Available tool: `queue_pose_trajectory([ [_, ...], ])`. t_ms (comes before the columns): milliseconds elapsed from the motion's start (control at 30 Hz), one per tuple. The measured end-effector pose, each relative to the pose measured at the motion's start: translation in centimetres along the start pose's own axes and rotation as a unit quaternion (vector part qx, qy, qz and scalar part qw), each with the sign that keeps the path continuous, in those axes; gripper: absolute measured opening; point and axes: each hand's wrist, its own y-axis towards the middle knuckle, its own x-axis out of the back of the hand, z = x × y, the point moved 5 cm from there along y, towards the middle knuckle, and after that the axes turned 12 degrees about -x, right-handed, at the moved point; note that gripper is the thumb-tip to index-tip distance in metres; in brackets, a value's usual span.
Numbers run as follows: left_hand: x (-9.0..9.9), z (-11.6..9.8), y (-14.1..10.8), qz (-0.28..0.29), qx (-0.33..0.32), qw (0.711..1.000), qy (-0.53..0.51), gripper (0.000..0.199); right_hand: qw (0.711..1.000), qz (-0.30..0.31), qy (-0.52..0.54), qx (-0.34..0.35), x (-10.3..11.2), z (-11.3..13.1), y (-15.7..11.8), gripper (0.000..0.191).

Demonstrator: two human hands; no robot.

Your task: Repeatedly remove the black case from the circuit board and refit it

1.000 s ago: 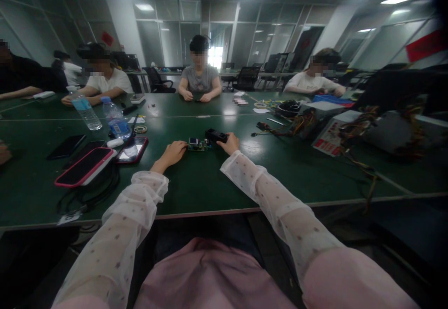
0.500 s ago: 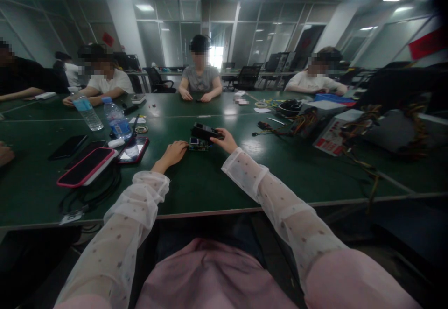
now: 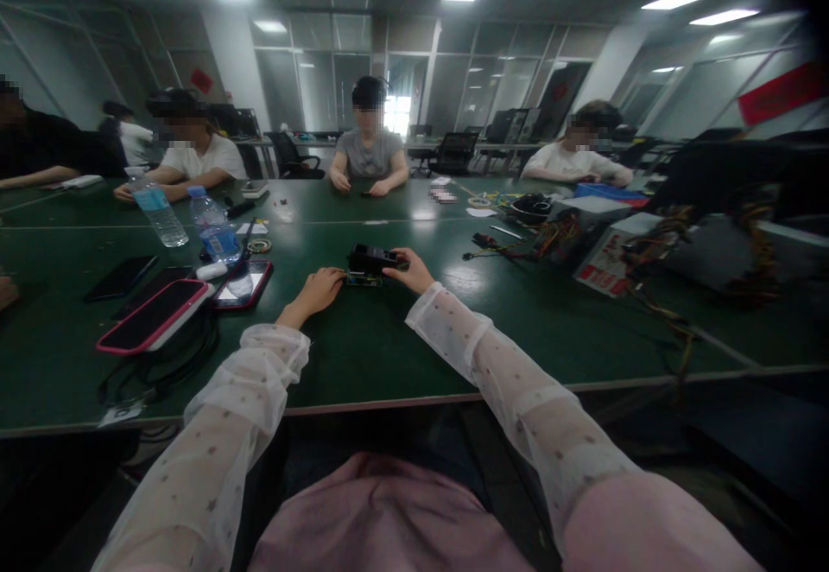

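Observation:
My right hand is closed on the right end of a black plastic housing, thumb in front and fingers behind. Just beneath it lies a small circuit board on the green table; only its front edge shows, the rest being covered by the housing. I cannot tell whether housing and board touch all along. At the board's left end, the bent fingertips of my left hand grip its edge, the thumb mostly hidden.
Phones, black cables and two water bottles are at the left. Metal power supply boxes with loose wires stand at the right. Across the green table sit several people, one in grey directly opposite.
The black housing has moved left and down over the circuit board, covering the square part that showed on top. My left hand keeps its place at the board's left end.

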Motion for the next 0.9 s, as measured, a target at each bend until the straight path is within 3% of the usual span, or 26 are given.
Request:
queue_pose_trajectory([
  [167, 0.0, 0.0, 0.0, -0.001, -0.003, 1.0, 0.003, 0.034, 1.0, -0.01, 0.004, -0.002, 0.0, 0.2, -0.1, 0.059],
  [500, -0.1, 0.2, 0.0, 0.003, 0.007, 1.0, 0.0, 0.034, 0.999, 0.032, 0.016, -0.008, -0.4, -0.1, -0.1, 0.062],
  [900, -0.4, 0.9, 0.2, -0.012, 0.035, 0.998, -0.042, 0.04, 0.994, 0.076, -0.083, -0.012, -1.5, -2.2, 0.0, 0.06],
])
